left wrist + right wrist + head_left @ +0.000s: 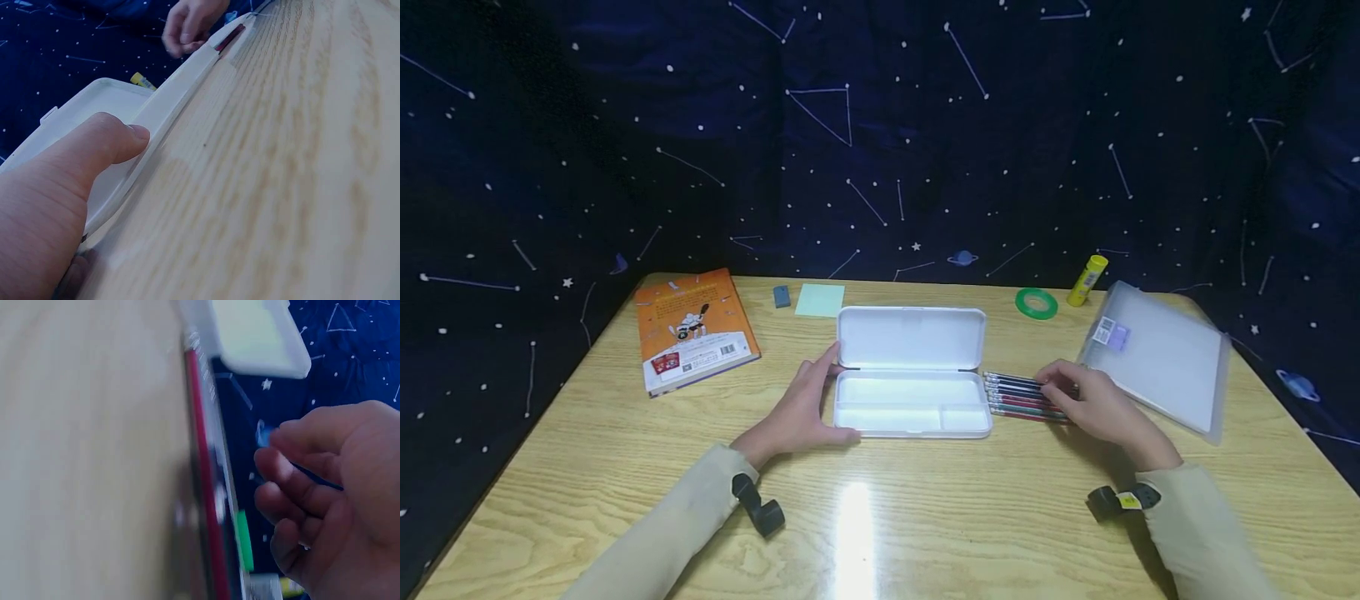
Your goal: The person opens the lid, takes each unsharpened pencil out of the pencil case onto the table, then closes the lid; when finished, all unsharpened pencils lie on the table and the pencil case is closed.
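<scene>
Left hand [805, 408] loose against open white plastic pencil case [912, 371], right hand [1086, 404] curled over colourful pens [1018, 396] lying left-to-right, tips toward case.

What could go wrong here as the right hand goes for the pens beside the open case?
The pens lie loose in a tight row, so the right hand, fingers curled over their far end, may grab several or roll some away. The white pencil case is steadied only by the left hand at its left end and could slide if bumped. Its raised lid might also drop shut.
</scene>
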The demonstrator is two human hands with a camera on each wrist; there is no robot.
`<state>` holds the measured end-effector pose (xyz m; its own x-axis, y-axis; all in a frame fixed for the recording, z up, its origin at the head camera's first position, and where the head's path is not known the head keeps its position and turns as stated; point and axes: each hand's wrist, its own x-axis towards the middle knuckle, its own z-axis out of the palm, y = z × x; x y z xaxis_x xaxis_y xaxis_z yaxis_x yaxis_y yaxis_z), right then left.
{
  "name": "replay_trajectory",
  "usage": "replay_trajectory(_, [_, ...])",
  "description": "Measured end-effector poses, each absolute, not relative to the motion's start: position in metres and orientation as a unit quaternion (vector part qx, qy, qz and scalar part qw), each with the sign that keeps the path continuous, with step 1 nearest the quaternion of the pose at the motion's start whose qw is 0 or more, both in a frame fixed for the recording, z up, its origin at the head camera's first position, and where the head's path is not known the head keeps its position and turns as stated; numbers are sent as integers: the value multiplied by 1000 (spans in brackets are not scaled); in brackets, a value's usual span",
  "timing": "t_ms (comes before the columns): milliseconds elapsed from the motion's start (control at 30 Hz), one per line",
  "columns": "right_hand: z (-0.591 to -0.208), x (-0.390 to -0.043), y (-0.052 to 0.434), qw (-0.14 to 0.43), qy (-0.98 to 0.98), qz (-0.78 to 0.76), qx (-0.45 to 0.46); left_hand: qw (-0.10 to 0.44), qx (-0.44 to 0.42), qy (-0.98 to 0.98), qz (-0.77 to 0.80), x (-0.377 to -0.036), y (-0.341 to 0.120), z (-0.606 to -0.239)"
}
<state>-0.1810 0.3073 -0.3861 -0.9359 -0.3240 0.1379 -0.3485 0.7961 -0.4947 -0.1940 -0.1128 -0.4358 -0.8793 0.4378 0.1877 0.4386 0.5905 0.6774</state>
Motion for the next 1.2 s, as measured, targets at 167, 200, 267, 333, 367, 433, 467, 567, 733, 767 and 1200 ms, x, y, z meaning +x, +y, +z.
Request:
replay_trajectory(167, [-383, -198, 286, 6, -938, 297, 177, 2, -247, -891, -381, -194, -113, -437])
replay_trajectory(200, [-383, -202, 281, 1, -936, 304, 178, 4, -247, -890, -382, -194, -113, -437])
replay_trajectory(267, [-383, -209, 273, -14, -925, 333, 184, 7, -247, -888, -387, -195, -113, -438])
replay_trajectory(333, [-385, -215, 265, -35, -907, 375, 188, 7, -246, -886, -394, -195, -113, -438])
replay_trajectory(367, [-385, -217, 262, -45, -896, 398, 191, 7, -245, -885, -396, -195, -113, -438])
replay_trajectory(433, [-387, -221, 257, -59, -878, 434, 194, 6, -242, -883, -402, -195, -113, -438])
replay_trajectory(467, [-388, -222, 257, -61, -872, 447, 191, 5, -241, -882, -404, -195, -113, -438])
replay_trajectory(567, [-390, -223, 258, -57, -855, 481, 186, 6, -238, -884, -402, -195, -114, -438])
replay_trajectory(733, [-388, -219, 265, -68, -835, 512, 191, 9, -241, -885, -397, -194, -112, -438])
replay_trajectory(767, [-387, -217, 265, -74, -834, 512, 194, 8, -240, -886, -396, -194, -112, -438])
replay_trajectory(1200, [-396, -195, 256, -84, -881, 383, 265, 26, -286, -880, -378, -194, -117, -438])
